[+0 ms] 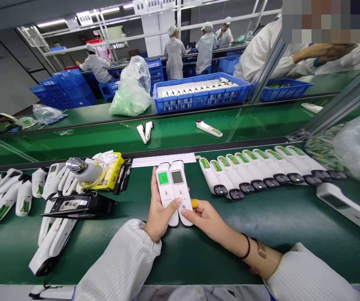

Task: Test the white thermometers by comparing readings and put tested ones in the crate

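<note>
Two white infrared thermometers stand side by side between my hands. The left thermometer has a lit green screen with digits; the right thermometer shows a grey screen. My left hand is wrapped round the left one, its thumb reaching across to the right one. My right hand pinches the lower right side of the grey-screened thermometer, thumb on its front near the button. A yellow finger cot covers a fingertip of that hand. The other fingers of my left hand are mostly hidden behind the thermometers.
A row of thermometers with open battery bays lies at right, more thermometers at left. Near them are a yellow basket, a metal-topped bottle, markers and a black device. Behind is a conveyor belt; co-workers stand beyond.
</note>
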A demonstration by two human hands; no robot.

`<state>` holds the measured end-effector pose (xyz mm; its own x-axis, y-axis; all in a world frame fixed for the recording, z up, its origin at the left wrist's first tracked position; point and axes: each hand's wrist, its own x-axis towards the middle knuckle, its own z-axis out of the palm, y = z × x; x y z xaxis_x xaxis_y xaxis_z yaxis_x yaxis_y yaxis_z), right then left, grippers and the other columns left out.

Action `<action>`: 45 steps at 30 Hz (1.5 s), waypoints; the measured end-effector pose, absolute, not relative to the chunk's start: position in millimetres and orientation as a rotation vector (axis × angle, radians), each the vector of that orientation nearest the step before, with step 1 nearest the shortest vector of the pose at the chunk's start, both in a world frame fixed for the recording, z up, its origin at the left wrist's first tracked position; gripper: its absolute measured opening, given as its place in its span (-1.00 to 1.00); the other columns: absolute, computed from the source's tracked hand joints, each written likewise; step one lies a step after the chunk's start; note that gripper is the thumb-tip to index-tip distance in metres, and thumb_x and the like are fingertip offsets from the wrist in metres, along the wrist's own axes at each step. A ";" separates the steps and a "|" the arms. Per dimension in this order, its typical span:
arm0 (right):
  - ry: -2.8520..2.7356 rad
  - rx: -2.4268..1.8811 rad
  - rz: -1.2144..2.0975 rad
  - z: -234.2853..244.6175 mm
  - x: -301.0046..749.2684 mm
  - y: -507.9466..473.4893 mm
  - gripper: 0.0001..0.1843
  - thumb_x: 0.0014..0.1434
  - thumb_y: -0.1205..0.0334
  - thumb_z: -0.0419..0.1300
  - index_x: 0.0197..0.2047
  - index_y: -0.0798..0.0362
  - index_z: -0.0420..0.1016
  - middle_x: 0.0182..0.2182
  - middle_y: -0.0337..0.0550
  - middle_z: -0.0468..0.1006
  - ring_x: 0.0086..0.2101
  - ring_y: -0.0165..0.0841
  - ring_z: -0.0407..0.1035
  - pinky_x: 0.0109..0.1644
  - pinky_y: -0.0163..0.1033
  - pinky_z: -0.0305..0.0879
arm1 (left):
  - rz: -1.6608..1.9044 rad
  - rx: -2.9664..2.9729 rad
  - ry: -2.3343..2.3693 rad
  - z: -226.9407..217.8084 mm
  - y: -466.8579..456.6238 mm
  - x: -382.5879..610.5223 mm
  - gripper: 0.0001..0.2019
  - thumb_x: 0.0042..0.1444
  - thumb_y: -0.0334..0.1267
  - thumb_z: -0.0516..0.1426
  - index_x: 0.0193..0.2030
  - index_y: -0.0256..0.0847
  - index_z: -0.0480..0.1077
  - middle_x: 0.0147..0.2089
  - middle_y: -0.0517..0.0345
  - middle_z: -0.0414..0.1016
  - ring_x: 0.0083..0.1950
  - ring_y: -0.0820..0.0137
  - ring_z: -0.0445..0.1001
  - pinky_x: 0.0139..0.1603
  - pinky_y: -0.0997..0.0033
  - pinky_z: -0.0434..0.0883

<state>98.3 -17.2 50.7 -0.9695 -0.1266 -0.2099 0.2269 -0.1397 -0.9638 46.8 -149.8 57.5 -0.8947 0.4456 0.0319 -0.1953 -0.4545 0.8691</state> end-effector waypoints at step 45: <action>1.809 0.154 -2.175 49.0 98.5 -14.6 -0.43 -0.16 -0.16 0.38 -0.31 0.18 0.42 -0.54 -0.25 0.43 -0.56 -0.53 0.24 -0.50 -0.39 0.20 | 2.256 0.327 1.240 61.5 -149.6 52.7 -0.16 0.17 -0.26 0.13 0.38 0.28 -0.38 0.43 0.25 -0.03 0.29 0.17 0.22 0.12 0.18 0.42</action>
<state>98.5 -14.6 49.0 -0.9470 -0.1650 -0.2755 0.3009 -0.1563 -0.9408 52.7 -149.6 61.5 -0.8249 0.5635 -0.0454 -0.3405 -0.4311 0.8356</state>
